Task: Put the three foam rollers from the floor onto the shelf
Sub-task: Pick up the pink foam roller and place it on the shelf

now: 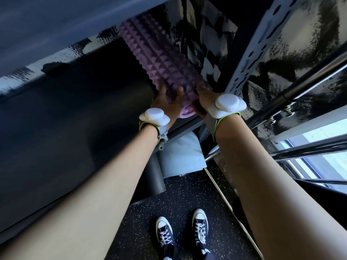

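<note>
- A person standing at a dark shelving unit grips a purple foam roller (159, 59) with both hands at its near end, arms stretched forward and up.
- The left hand (168, 99) clamps the roller's left side, thumb laid across the studded surface; the right hand (203, 98) clamps the right side near the pale end cap.
- The roller, covered in pyramid-shaped studs, points away from the camera, its far end reaching in over a dark shelf (78, 102); whether it already rests on the surface cannot be told.
- A large dark cylinder (116, 76) lies just left of the purple roller on the same level, blurred and in shadow.
- Each wrist carries a white, rounded device on a grey strap edged in yellow-green: one on the left wrist (154, 117), one on the right wrist (230, 105).
- A perforated white upright (262, 40) of the rack rises to the right of the hands, against a glossy black-and-white patterned wall.
- Below the hands, a light blue-grey rolled mat (181, 154) sits low in the rack.
- The person's dark lace-up sneakers (201, 228) stand on black speckled rubber flooring (142, 222).
- Chrome bars (304, 85) and a bright window fill the right edge.
</note>
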